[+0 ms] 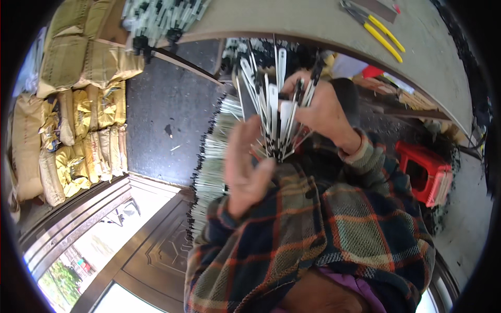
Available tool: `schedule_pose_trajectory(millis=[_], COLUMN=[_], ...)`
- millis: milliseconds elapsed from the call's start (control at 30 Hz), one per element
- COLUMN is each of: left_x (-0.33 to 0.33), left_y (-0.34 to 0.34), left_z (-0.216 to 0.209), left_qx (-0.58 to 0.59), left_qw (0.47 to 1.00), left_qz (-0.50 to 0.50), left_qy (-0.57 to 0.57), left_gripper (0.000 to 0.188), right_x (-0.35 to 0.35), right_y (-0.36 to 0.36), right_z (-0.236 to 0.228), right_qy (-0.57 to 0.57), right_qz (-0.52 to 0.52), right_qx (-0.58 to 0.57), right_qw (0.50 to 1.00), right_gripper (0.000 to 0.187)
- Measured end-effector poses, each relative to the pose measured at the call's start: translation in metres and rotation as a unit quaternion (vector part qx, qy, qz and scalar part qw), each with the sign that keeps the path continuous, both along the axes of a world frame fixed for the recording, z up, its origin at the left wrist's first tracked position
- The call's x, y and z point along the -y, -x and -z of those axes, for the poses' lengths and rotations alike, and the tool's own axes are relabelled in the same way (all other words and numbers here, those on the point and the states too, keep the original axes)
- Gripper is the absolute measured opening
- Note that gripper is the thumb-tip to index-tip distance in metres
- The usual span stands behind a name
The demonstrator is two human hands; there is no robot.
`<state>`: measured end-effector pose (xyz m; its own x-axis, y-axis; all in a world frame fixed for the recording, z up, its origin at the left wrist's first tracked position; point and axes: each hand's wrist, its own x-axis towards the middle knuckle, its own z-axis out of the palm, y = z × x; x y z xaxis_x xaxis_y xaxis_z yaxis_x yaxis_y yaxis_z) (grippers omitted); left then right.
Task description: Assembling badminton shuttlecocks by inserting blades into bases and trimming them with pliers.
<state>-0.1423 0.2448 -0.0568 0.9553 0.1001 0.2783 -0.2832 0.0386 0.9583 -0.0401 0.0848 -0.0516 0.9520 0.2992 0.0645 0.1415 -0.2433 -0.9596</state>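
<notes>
A loose upright bundle of thin pale strips fans out in front of my chest, its black lower ends gathered close together. Along the bundle's left side is my left hand, slightly blurred, with its fingers stretched out flat and the thumb near the black ends. My right hand is closed at the bundle's upper right, fingers curled around a few black-tipped strips. Some fingers of that hand are hidden behind the strips.
A long pile of similar strips lies left of me. More strips and yellow-handled pliers rest on the worktable ahead. Brown wrapped packages are stacked at left; a red plastic stool stands at right.
</notes>
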Motion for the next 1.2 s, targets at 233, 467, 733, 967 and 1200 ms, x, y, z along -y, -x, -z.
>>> schedule_pose_trajectory(millis=[233, 467, 733, 967, 1200], left_x=[0.019, 0.014, 0.017, -0.006, -0.005], left_y=[-0.001, -0.012, -0.003, -0.001, -0.001], left_z=[0.008, 0.0, -0.004, 0.0, 0.012], left_qx=[-0.056, 0.057, -0.059, -0.078, 0.02], left_qw=[0.998, 0.982, 0.976, 0.983, 0.989], left_qz=[-0.012, 0.025, 0.108, 0.164, 0.146], left_qy=[-0.011, -0.179, -0.181, -0.007, -0.035], left_gripper=[0.062, 0.029, 0.039, 0.04, 0.038], right_x=[-0.01, 0.014, 0.022, 0.05, 0.023], right_y=[0.029, 0.042, 0.058, 0.046, 0.064], right_z=[-0.026, -0.028, -0.023, -0.012, 0.009], right_qy=[0.001, -0.049, -0.068, -0.36, -0.155], right_qz=[-0.05, -0.098, -0.035, -0.279, -0.227], right_qx=[0.014, 0.035, 0.012, -0.266, -0.077], right_qw=[0.999, 0.993, 0.997, 0.849, 0.959], right_gripper=[0.029, 0.03, 0.027, 0.051, 0.009])
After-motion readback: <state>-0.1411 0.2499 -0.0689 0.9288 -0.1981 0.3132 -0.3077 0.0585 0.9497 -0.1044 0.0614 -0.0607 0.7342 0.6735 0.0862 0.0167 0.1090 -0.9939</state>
